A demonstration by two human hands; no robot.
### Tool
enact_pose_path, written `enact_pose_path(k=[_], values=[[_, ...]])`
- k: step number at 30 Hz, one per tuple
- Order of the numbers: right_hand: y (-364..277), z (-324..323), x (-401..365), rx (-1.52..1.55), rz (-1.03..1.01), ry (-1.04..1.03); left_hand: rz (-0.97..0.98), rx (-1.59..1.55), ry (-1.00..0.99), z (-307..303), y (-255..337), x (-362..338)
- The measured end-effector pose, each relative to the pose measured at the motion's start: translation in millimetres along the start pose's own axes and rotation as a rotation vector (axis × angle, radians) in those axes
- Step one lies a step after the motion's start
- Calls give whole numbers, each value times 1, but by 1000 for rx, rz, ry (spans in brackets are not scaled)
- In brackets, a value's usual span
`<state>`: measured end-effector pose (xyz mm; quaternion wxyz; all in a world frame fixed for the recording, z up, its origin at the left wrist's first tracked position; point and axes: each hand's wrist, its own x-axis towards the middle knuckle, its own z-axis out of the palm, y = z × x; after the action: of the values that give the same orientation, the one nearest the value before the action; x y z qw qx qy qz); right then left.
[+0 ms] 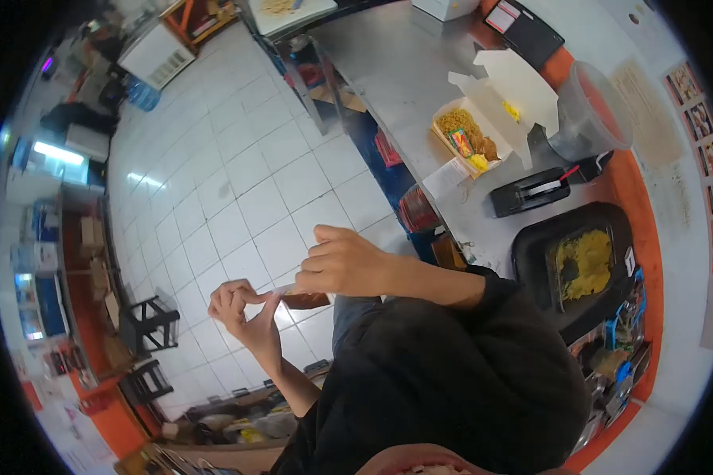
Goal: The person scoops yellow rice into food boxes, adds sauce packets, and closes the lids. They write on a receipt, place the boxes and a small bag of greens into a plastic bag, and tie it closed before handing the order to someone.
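My left hand (242,310) is raised over the tiled floor, its thumb and forefinger pinched at the left end of a small, shiny red-brown packet (307,301). My right hand (334,264) has its fingers curled over the packet's upper edge. The packet's print is too small to read. On the metal counter (388,55) to the right, an open white takeaway box (523,99) holds noodle-like food (459,123), a brown fried piece, yellow bits and a red-green sachet (460,142). A white paper slip (446,179) lies against the box's near side.
A black tape dispenser (531,192), a clear plastic tub (590,115) and a black tray (531,245) with mashed yellow food (585,265) stand along the counter by the wall. Black stools (149,324) are at the left, beyond the white tiles (238,190).
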<state>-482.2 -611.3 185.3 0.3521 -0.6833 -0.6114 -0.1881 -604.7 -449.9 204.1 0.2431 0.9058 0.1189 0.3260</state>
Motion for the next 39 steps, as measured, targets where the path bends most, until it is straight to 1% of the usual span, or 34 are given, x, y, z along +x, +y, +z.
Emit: enact_pose_path(k=[1, 2, 3, 4, 5, 7, 8, 9, 10, 11, 12, 13, 15, 16, 17, 19, 20, 21, 22, 23, 24, 26, 27, 28, 29, 30, 32, 33, 34, 35, 36, 37, 38, 39], values=[[18, -2, -1, -23, 39, 34, 57, -26, -63, 14, -6, 22], [29, -5, -3, -39, 95, 63, 63, -38, -118, 25, -10, 43], [39, -14, -5, -148, 147, 69, 99, -116, -204, 38, -10, 64], [50, -19, -11, -166, 189, 72, 145, -200, -273, 56, -11, 86], [58, -26, -16, -241, 255, 102, 175, -220, -305, 72, -12, 104], [69, -37, -21, -358, 353, 153, 323, -446, -493, 106, -12, 139], [69, -43, -25, -360, 488, 163, 354, -465, -525, 123, -8, 155], [71, -48, -30, -358, 618, 171, 398, -530, -606, 143, -2, 169], [71, -53, -37, -382, 650, 181, 438, -591, -688, 164, 5, 183], [71, -54, -48, -408, 817, 173, 459, -605, -718, 187, 10, 194], [71, -54, -59, -427, 986, 165, 530, -589, -794, 212, 15, 204], [71, -53, -71, -436, 1022, 176, 597, -569, -870, 235, 21, 210], [72, -49, -97, -529, 1301, 136, 620, -552, -949, 276, 35, 219], [72, -48, -108, -537, 1331, 153, 633, -524, -984, 295, 42, 223], [73, -48, -119, -562, 1440, 214, 690, -498, -949, 316, 47, 226], [75, -51, -150, -632, 1619, 350, 731, -521, -934, 346, 61, 233], [79, -55, -165, -637, 1642, 344, 748, -522, -909, 355, 69, 231], [87, -60, -180, -777, 1698, 525, 760, -483, -878, 362, 81, 230], [94, -63, -193, -920, 1738, 714, 771, -480, -902, 366, 89, 226], [100, -70, -205, -1021, 1697, 779, 797, -526, -892, 372, 101, 224], [106, -74, -210, -1028, 1699, 791, 822, -572, -873, 377, 115, 222], [123, -82, -225, -1261, 1896, 527, 830, -626, -862, 386, 135, 209], [129, -80, -236, -1277, 1934, 434, 788, -702, -980, 386, 146, 205], [129, -80, -243, -1273, 1947, 444, 741, -773, -1101, 387, 153, 204], [129, -80, -246, -1294, 1981, 412, 644, -842, -1131, 390, 156, 204], [128, -80, -247, -1312, 2014, 375, 649, -835, -1139, 393, 162, 210], [122, -78, -248, -1327, 2060, 409, 555, -1172, -1058, 395, 181, 234], [119, -80, -249, -1348, 2093, 439, 555, -1171, -1060, 395, 198, 249], [116, -85, -249, -1347, 2095, 439, 635, -1003, -1035, 395, 217, 265], [112, -93, -246, -1347, 2100, 506, 708, -831, -1007, 395, 236, 278], [111, -103, -243, -1347, 2103, 573, 707, -829, -1011, 398, 255, 289], [111, -117, -239, -1347, 2034, 671, 963, -718, -977, 405, 277, 297], [114, -128, -237, -1345, 2043, 667, 1213, -599, -935, 417, 293, 299], [118, -140, -236, -1306, 1928, 816, 1235, -619, -999, 432, 305, 297]])
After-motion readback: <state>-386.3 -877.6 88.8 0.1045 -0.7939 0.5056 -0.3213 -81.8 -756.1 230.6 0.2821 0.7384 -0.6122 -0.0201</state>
